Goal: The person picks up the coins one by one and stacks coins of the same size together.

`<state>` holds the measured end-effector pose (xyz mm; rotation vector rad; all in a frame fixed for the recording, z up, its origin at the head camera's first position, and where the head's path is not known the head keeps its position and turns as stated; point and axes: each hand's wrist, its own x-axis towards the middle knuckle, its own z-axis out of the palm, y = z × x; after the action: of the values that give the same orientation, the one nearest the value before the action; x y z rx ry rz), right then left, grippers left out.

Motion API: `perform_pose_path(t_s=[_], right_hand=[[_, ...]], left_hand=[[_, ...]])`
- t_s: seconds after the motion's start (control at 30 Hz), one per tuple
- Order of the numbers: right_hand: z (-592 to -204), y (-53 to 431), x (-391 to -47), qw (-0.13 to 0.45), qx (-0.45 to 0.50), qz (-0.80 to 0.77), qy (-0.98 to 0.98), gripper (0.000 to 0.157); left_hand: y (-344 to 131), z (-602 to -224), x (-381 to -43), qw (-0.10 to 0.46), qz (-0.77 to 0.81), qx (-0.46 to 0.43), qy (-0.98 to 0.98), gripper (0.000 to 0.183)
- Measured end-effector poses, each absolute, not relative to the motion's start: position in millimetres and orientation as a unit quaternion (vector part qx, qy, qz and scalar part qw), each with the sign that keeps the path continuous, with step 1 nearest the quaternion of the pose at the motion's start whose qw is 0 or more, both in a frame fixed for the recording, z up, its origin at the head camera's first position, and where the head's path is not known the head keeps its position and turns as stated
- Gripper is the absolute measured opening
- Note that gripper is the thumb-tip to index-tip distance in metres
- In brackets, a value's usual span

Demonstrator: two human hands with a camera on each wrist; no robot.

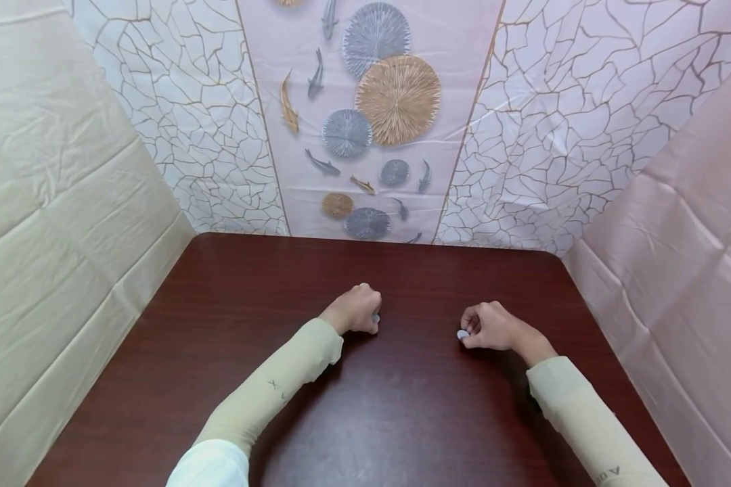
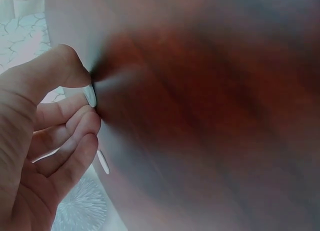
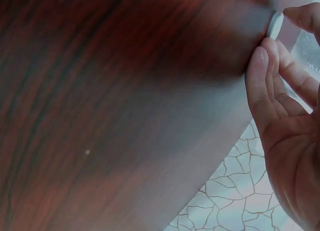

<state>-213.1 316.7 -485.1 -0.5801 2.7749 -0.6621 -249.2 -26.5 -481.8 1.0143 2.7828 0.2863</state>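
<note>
Near the middle of the dark table (image 1: 371,406), my left hand (image 1: 355,308) pinches a small pale round disc (image 2: 90,95) between thumb and fingertips, close to the tabletop. A second pale disc (image 2: 103,161) lies on the table just beyond the left fingers, mostly hidden behind the hand in the head view. Farther right, my right hand (image 1: 493,327) holds another pale disc (image 1: 462,334) between its thumb and fingers. In the right wrist view this disc (image 3: 275,25) is tilted on edge, its lower end right at the fingertips.
At the table's far edge hangs a patterned cloth (image 1: 365,135) with fish and round motifs. Plain beige cloth (image 1: 55,237) hangs along the left side, and pinkish cloth (image 1: 676,237) along the right. Both forearms wear pale sleeves (image 1: 280,385).
</note>
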Motion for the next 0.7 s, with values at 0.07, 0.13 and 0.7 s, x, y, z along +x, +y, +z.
perform_pose_path(t_s=[0.07, 0.13, 0.7], right_hand=[[-484, 317, -214, 0.120, -0.201, -0.225, 0.946, 0.022], [-481, 317, -216, 0.126, -0.202, -0.224, 0.945, 0.023], [-439, 265, -246, 0.131, -0.292, -0.175, 0.931, 0.031]], left_hand=[[-32, -483, -243, 0.072, 0.095, 0.339, 0.933, 0.019], [-37, -484, -236, 0.064, 0.099, 0.341, 0.933, 0.018], [-85, -494, -177, 0.041, 0.165, 0.305, 0.937, 0.017]])
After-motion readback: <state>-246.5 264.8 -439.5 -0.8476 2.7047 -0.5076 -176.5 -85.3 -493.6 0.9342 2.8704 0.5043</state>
